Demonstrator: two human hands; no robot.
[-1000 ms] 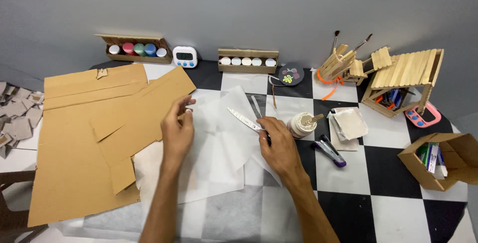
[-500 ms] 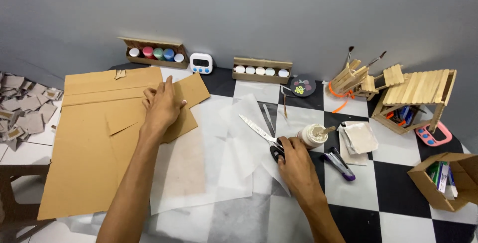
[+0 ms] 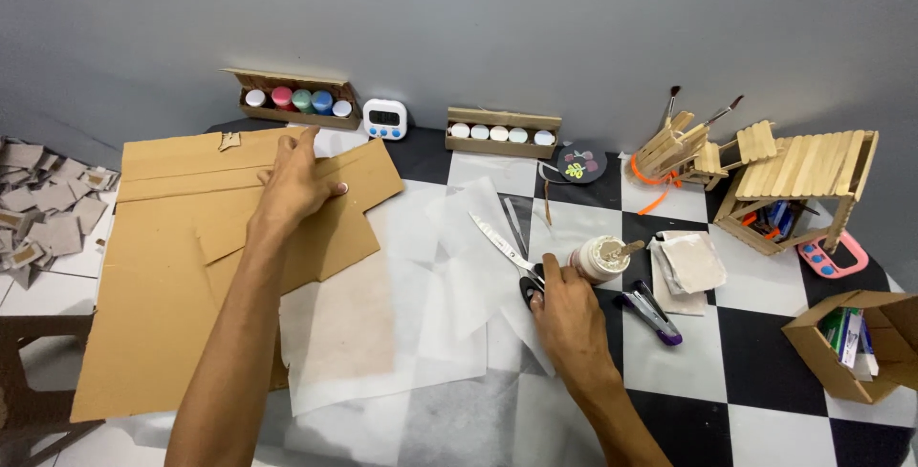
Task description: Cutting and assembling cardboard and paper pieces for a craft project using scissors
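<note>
My left hand (image 3: 298, 180) lies flat, fingers spread, on a cut piece of brown cardboard (image 3: 325, 209) that rests on a larger cardboard sheet (image 3: 143, 314) at the left. My right hand (image 3: 569, 309) rests on the black handles of a pair of scissors (image 3: 507, 252), which lie open on sheets of white translucent paper (image 3: 411, 324). A small white glue jar (image 3: 601, 259) with a wooden stick in it stands just right of that hand.
A purple stapler (image 3: 650, 312) and folded paper scraps (image 3: 688, 266) lie right of the jar. Along the wall stand two paint-pot trays (image 3: 296, 99), (image 3: 502, 132), and a small timer (image 3: 384, 118). Stick-built models (image 3: 794, 185) and a cardboard box (image 3: 861, 338) sit at right; cardboard scraps (image 3: 43, 209) at left.
My left hand has slid further away across the cardboard, towards the wall. My right hand has stayed on the scissors by the glue jar.
</note>
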